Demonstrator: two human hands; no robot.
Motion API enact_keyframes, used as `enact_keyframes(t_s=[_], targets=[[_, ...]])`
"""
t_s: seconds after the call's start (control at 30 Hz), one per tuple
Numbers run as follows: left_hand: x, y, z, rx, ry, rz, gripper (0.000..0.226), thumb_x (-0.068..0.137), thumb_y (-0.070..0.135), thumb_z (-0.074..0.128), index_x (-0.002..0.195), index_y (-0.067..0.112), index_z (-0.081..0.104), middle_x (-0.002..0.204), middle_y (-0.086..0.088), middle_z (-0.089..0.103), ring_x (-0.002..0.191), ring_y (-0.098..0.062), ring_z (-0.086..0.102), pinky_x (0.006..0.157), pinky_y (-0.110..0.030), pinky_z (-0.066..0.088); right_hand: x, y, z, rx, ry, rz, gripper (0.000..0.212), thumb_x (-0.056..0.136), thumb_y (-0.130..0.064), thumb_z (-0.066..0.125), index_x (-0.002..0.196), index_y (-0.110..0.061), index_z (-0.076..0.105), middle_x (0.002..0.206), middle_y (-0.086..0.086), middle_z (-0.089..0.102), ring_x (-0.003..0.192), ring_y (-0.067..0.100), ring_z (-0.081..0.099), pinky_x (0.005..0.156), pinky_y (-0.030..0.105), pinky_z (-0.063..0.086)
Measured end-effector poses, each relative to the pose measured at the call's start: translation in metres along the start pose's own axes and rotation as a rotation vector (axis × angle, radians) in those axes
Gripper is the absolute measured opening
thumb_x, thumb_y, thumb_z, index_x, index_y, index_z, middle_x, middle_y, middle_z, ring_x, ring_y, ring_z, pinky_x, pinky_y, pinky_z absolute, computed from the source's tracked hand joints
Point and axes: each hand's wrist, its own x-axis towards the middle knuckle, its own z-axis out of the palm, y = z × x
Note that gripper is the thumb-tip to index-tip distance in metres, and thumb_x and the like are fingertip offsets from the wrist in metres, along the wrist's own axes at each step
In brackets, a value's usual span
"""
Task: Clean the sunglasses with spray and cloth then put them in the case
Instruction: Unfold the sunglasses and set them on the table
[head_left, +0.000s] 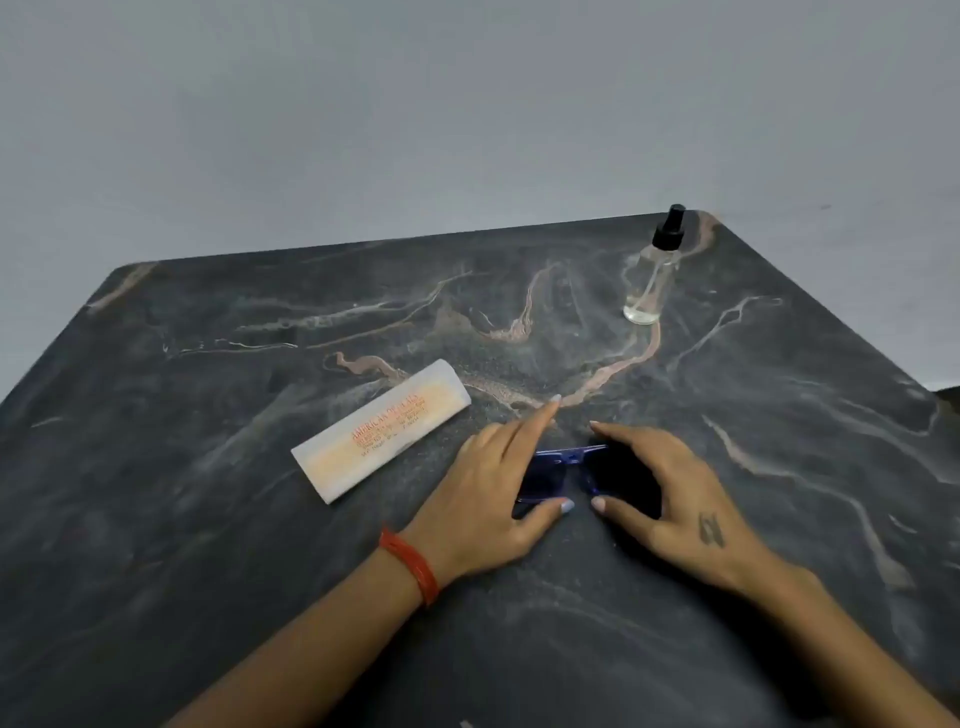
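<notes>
- Blue translucent plastic sunglasses (563, 470), one pair — lying on the dark marbled table top (208, 519) near its front middle, directly between the two hands; the long axis is judged to run left to right across the view, with the bridge facing away from the person
- Left hand (488, 512), one — laid over the left end of the frame, thumb curled at the near edge and forefinger stretched out over the far edge; a red band is worn at the wrist
- Right hand (670, 499), one — cupped over the right lens, thumb at the near edge and fingers at the far edge; whether the frame is gripped or only touched cannot be told
- Both hands are equally near, so a two-handed lift is judged the likely move
- White folded cloth or soft case with orange print (382, 428), one — just left of the left hand, lying slantwise; which of the two it is cannot be told
- Clear spray bottle with black nozzle (652, 275), one — upright at the far right, well apart from the hands, nearer the right arm
- A separate hard case is not seen
</notes>
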Motion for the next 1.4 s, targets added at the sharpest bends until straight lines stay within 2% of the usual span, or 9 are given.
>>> enact_keyframes(t_s=[0.27, 0.4, 0.57, 0.7, 0.87, 1.03, 1.2, 1.3, 1.4], targets=[[-0.002, -0.007, 0.005, 0.077, 0.151, 0.105, 0.053, 0.080, 0.038, 0.059, 0.129, 0.018, 0.050, 0.109, 0.001, 0.062, 0.097, -0.008, 0.044, 0.086, -0.014, 0.029, 0.000, -0.001, 0.005, -0.207, 0.068, -0.136, 0.063, 0.078, -0.056, 0.048, 0.130, -0.021, 0.053, 0.112, -0.011, 0.061, 0.103, 0.007, 0.052, 0.088, 0.021, 0.036], [-0.006, -0.004, 0.000, 0.053, 0.193, 0.081, 0.049, 0.077, 0.039, 0.062, 0.122, 0.022, 0.056, 0.107, 0.005, 0.066, 0.090, -0.004, 0.048, 0.079, -0.009, 0.032, 0.001, -0.012, 0.002, -0.135, 0.107, -0.133, 0.059, 0.076, -0.045, 0.066, 0.128, -0.021, 0.054, 0.112, -0.008, 0.063, 0.103, 0.010, 0.056, 0.089, 0.022, 0.039], [-0.009, 0.002, -0.011, -0.393, 0.238, -0.043, 0.032, 0.076, 0.021, 0.074, 0.106, 0.023, 0.064, 0.101, 0.008, 0.068, 0.094, -0.001, 0.061, 0.083, -0.011, 0.044, 0.008, -0.038, -0.007, 0.581, 0.222, 0.043, 0.065, 0.064, 0.000, 0.081, 0.120, -0.021, 0.056, 0.099, -0.005, 0.068, 0.087, 0.004, 0.066, 0.077, 0.013, 0.050], [-0.005, 0.003, -0.017, -0.825, 0.245, -0.213, 0.027, 0.077, 0.010, 0.070, 0.103, 0.016, 0.065, 0.103, -0.009, 0.070, 0.094, -0.017, 0.065, 0.086, -0.031, 0.051, 0.025, -0.051, -0.004, 1.084, 0.143, 0.152, 0.063, 0.057, -0.003, 0.074, 0.117, -0.011, 0.058, 0.096, 0.005, 0.073, 0.089, 0.014, 0.069, 0.077, 0.024, 0.054], [-0.002, -0.001, -0.019, -0.940, 0.308, -0.286, 0.034, 0.072, 0.023, 0.072, 0.105, 0.014, 0.066, 0.110, -0.009, 0.067, 0.107, -0.027, 0.060, 0.091, -0.044, 0.050, 0.047, -0.056, 0.015, 0.841, 0.011, 0.088, 0.023, 0.085, -0.002, 0.063, 0.108, -0.003, 0.064, 0.098, 0.012, 0.072, 0.090, 0.020, 0.069, 0.079, 0.029, 0.055], [-0.003, -0.001, -0.023, -0.883, 0.274, -0.292, 0.045, 0.077, 0.021, 0.071, 0.118, 0.017, 0.053, 0.119, -0.008, 0.061, 0.107, -0.024, 0.062, 0.087, -0.044, 0.053, 0.053, -0.055, 0.025, 0.751, 0.078, -0.009, 0.018, 0.092, -0.005, 0.056, 0.108, -0.008, 0.062, 0.093, 0.019, 0.069, 0.081, 0.020, 0.068, 0.071, 0.023, 0.055], [-0.002, 0.004, -0.033, -0.842, 0.312, -0.231, 0.052, 0.086, 0.058, 0.039, 0.133, 0.036, 0.035, 0.125, 0.009, 0.053, 0.106, -0.015, 0.060, 0.087, -0.035, 0.052, 0.052, -0.053, 0.021, 0.654, 0.110, -0.074, 0.024, 0.087, -0.006, 0.063, 0.109, -0.016, 0.060, 0.068, 0.007, 0.065, 0.061, 0.015, 0.062, 0.068, 0.027, 0.055], [-0.002, 0.003, -0.038, -0.800, 0.347, -0.219, 0.045, 0.086, 0.049, 0.033, 0.123, 0.030, 0.049, 0.117, 0.009, 0.059, 0.105, -0.009, 0.060, 0.085, -0.027, 0.052, 0.051, -0.054, 0.021, 0.588, 0.082, -0.074, 0.019, 0.082, -0.009, 0.070, 0.097, -0.021, 0.067, 0.065, 0.004, 0.066, 0.055, 0.010, 0.059, 0.057, 0.020, 0.050], [-0.003, -0.007, -0.039, -0.553, 0.332, -0.161, 0.029, 0.090, 0.039, 0.049, 0.101, 0.019, 0.068, 0.098, 0.001, 0.069, 0.092, -0.012, 0.064, 0.081, -0.027, 0.051, 0.051, -0.055, 0.021, 0.545, 0.048, -0.081, 0.013, 0.080, -0.013, 0.073, 0.091, -0.020, 0.072, 0.059, 0.008, 0.064, 0.050, 0.011, 0.050, 0.048, 0.018, 0.038]])
